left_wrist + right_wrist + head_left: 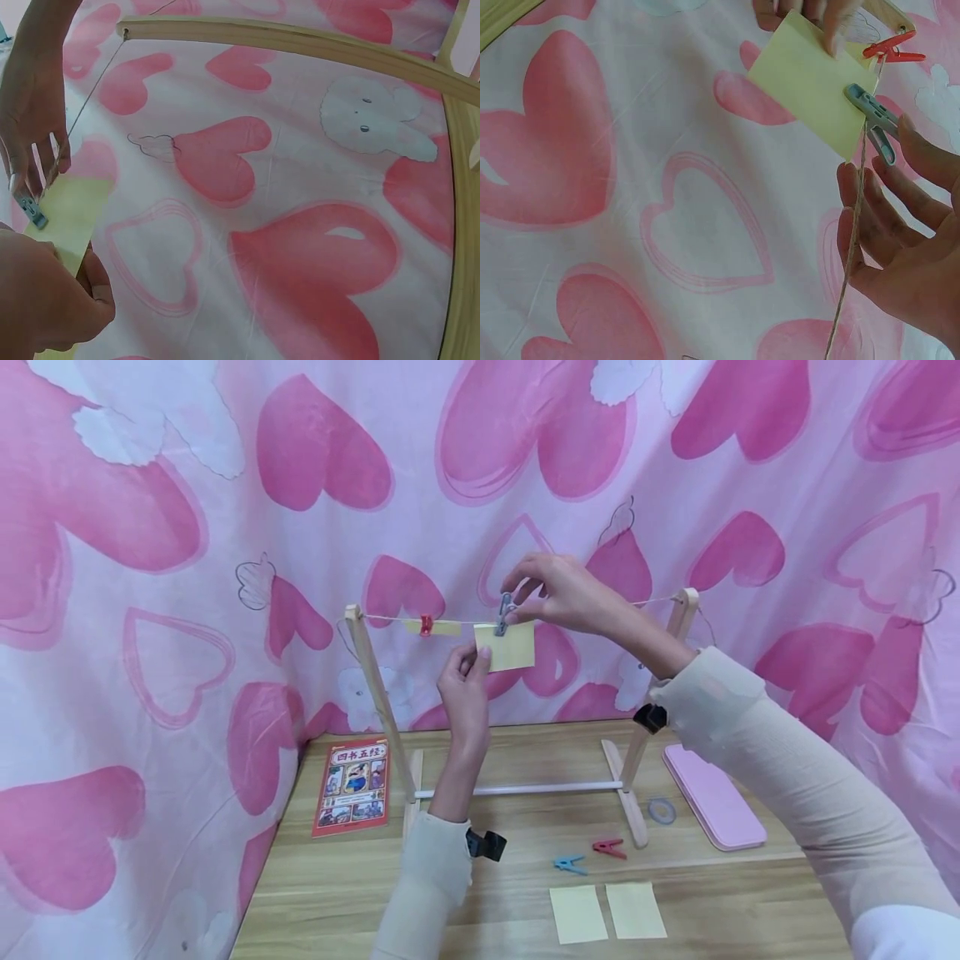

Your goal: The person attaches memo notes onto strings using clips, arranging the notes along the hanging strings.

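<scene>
My left hand [465,689] pinches a yellow paper note [513,647] by its lower left part, thumb in front. The note is up at a string [853,255] stretched between two wooden posts. At the note's top edge sits a grey-blue clothespin [870,109], its jaws over paper and string. My right hand [562,593] holds this clothespin by its handle ends between thumb and fingers. Farther left on the string, a red clothespin [426,625] clips another yellow note [447,628], seen nearly edge-on.
On the wooden table [510,893] lie a blue clothespin [570,864], a red clothespin [609,848] and two yellow notes [577,914]. A comic-style book [352,785] lies left. A tape roll [662,811] and pink case [712,797] lie right. A white rod [547,788] joins the posts low down.
</scene>
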A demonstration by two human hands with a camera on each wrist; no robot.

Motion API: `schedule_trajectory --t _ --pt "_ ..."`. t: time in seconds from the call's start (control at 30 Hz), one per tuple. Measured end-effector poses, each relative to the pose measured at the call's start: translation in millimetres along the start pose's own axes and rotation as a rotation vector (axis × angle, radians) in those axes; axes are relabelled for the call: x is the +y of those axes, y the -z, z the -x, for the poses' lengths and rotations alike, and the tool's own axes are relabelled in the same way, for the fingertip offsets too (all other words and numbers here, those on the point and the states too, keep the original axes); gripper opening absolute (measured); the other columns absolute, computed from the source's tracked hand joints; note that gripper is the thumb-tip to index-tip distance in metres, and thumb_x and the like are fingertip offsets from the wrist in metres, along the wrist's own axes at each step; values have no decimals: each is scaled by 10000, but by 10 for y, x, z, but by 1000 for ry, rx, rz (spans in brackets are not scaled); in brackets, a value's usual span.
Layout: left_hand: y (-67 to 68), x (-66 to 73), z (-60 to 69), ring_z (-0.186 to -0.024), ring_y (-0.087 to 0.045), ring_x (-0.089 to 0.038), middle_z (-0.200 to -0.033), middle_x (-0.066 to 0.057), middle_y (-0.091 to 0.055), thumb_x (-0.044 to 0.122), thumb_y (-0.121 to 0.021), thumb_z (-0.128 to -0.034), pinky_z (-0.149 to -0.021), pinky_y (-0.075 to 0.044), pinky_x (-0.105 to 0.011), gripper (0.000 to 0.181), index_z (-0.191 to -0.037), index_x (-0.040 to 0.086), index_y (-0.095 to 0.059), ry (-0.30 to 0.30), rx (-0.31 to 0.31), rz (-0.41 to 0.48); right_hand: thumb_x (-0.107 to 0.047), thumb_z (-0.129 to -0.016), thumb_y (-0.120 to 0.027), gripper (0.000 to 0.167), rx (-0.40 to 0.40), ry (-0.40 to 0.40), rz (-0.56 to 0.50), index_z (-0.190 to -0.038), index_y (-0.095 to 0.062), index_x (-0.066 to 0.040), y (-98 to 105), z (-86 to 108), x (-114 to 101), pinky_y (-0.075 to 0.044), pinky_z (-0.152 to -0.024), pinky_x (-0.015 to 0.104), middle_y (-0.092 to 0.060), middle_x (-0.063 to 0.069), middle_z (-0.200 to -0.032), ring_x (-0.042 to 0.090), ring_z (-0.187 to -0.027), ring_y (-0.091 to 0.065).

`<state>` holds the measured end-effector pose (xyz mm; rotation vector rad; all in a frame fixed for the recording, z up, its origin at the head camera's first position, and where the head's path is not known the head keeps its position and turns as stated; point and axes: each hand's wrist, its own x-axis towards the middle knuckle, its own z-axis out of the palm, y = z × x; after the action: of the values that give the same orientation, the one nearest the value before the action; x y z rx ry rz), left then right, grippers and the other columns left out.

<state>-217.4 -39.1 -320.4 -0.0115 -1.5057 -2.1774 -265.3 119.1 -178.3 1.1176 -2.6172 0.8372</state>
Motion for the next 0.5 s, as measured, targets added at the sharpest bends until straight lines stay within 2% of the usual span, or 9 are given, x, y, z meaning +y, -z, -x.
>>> schedule_trajectory --t 0.13,0.2,0.33,0.43,0.5 --pt "9 -40 6 -1070 -685 -139 -1157 -175 -739 10 -669 -1078 -946 -597 -227 214 -1263 -88 -713 8 -11 12 -129 -942 -870 425 3 0 -21 -1317 -721 6 20 61 13 -600 -1006 547 -735 182 -1312 352 -1194 -752" --pt "11 -49 6 -1051 -679 -129 -1147 -172 -737 8 -672 -1075 -918 -590 -208 217 -1262 -95 -709 12 -12 18 -134 -945 -873 445 45 19 -18 -1333 -709 11 17 122 37 -573 -1045 567 -711 195 -1340 360 -1217 -727" --pt "29 -72 12 -1061 -674 -128 -1183 -175 -730 39 -670 -1085 -935 -588 -225 249 -1301 -81 -697 35 -27 1 -88 -964 -854 411 246 123 15 -1328 -710 36 -54 357 93 -533 -1111 532 -665 213 -1380 369 -1296 -651" --pt "67 -98 38 -1091 -679 -149 -1223 -188 -724 71 -664 -1097 -1024 -588 -293 275 -1336 -62 -680 60 -54 -22 -58 -972 -834 382 391 226 40 -1319 -715 48 -140 644 91 -500 -1156 396 -652 225 -1394 372 -1331 -623" --pt "108 -125 65 -1112 -685 -162 -1242 -191 -726 91 -664 -1101 -1070 -579 -328 289 -1353 -50 -669 75 -71 -32 -134 -1015 -805 366 438 275 59 -1322 -717 46 -209 871 76 -456 -1178 290 -661 230 -1388 382 -1320 -627"
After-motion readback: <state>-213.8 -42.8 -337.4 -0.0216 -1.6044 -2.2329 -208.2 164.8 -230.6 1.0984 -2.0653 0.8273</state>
